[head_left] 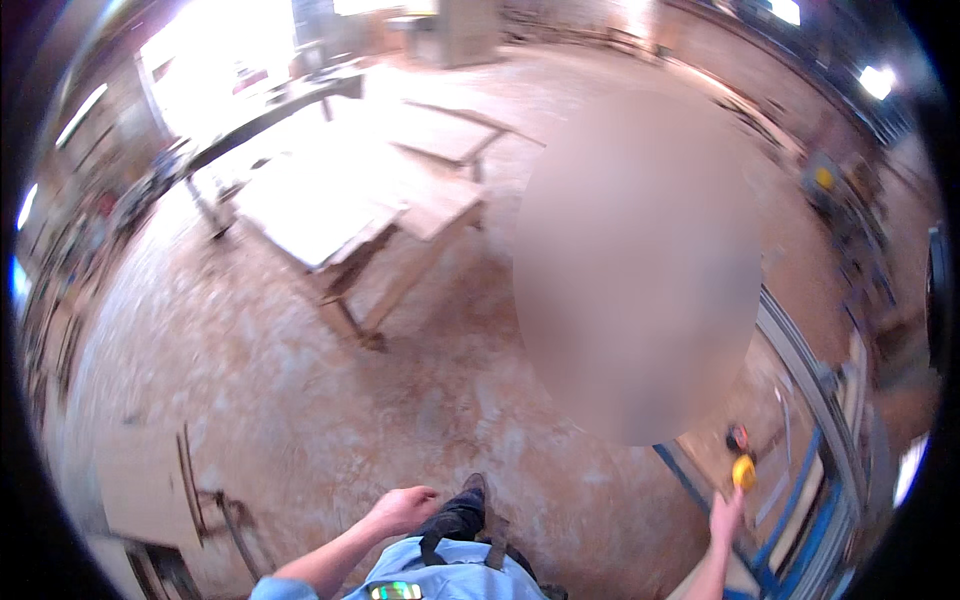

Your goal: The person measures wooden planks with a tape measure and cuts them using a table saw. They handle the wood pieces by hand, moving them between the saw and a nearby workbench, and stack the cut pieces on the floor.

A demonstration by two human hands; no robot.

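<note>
My left hand hangs in front of my left thigh, over a dark trouser leg. Its fingers are loosely stretched to the right, and nothing shows in them. Low on the right, my right hand is closed at the lower end of a small rounded yellow object, which looks like a tape measure. Motion blur softens its outline. Just beyond lies a small red and black round thing, its kind unclear, on a brownish surface beside blue-edged rails.
A wooden worktable with pale sheets stands ahead on the left. Long grey metal profiles run along the right. A large blurred patch hides the middle right. Metal bars and a board stand at lower left.
</note>
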